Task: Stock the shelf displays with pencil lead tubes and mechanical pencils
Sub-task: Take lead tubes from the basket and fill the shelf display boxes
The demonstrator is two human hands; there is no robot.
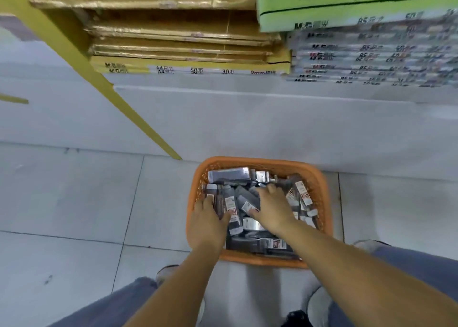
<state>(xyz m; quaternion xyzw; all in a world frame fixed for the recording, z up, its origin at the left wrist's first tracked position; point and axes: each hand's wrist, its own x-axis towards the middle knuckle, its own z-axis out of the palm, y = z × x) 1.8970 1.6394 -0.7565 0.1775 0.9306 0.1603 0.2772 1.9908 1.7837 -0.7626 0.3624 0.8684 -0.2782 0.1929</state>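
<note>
Reaching into the orange basket (260,160), left hand (208,219) clasps pencil lead tubes (231,203) by its left wall, right hand (272,203) rests mid-heap, grip indeterminate; tubes judged light, stiff, slick, so take them across the barrel.

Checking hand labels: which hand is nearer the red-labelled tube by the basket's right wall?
Right: the right hand just left of the tube; the left hand across the basket.
</note>
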